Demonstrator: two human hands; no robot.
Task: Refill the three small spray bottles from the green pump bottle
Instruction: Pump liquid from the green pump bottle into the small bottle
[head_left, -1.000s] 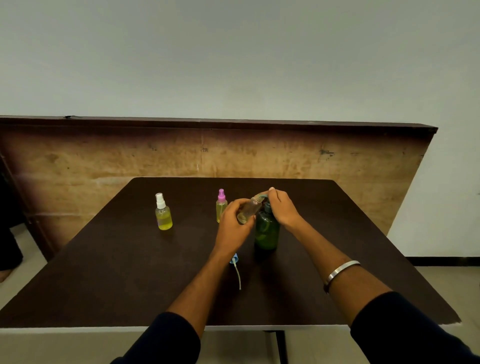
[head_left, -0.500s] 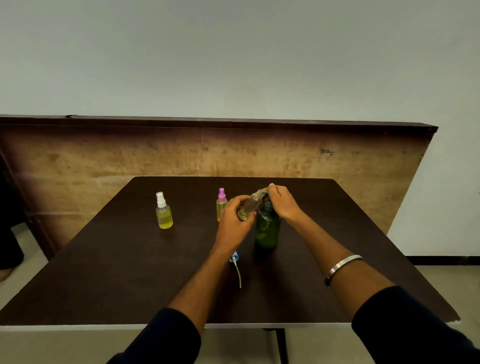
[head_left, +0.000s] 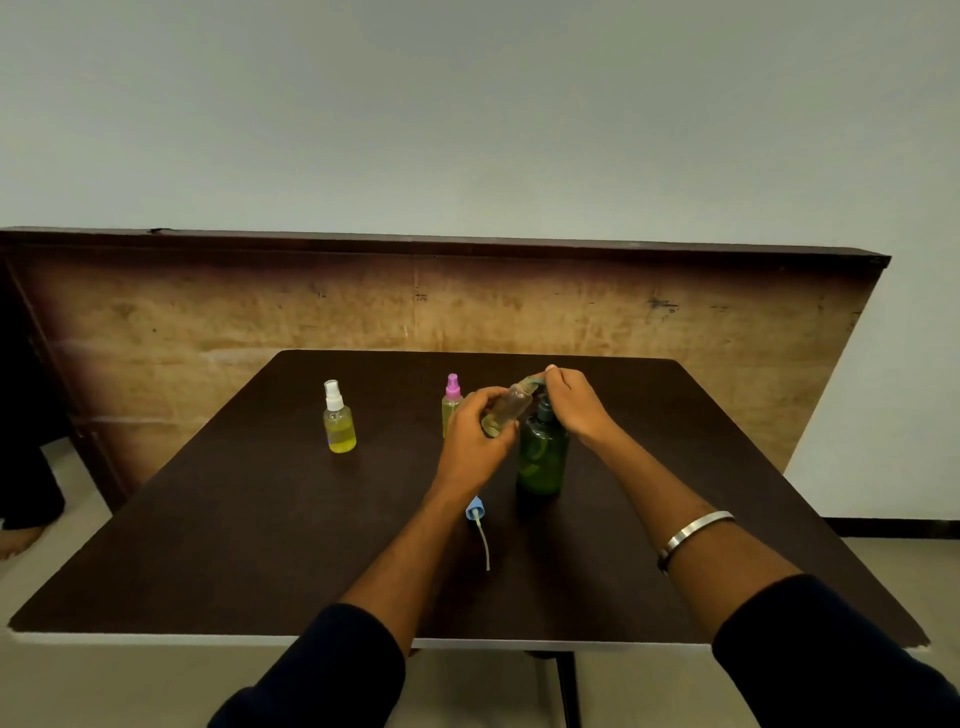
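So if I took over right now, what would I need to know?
Left hand holds the open clear bottle, tilted, at the pump. Right hand presses the pump on the green bottle.
White-top bottle and pink-top bottle stand capped with yellow liquid, apparently done.
Blue cap lies on the table.
Left: fill the clear bottle, put its cap back.

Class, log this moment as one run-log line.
left hand holds tilted open spray bottle | right hand on green pump bottle | blue sprayer cap on table
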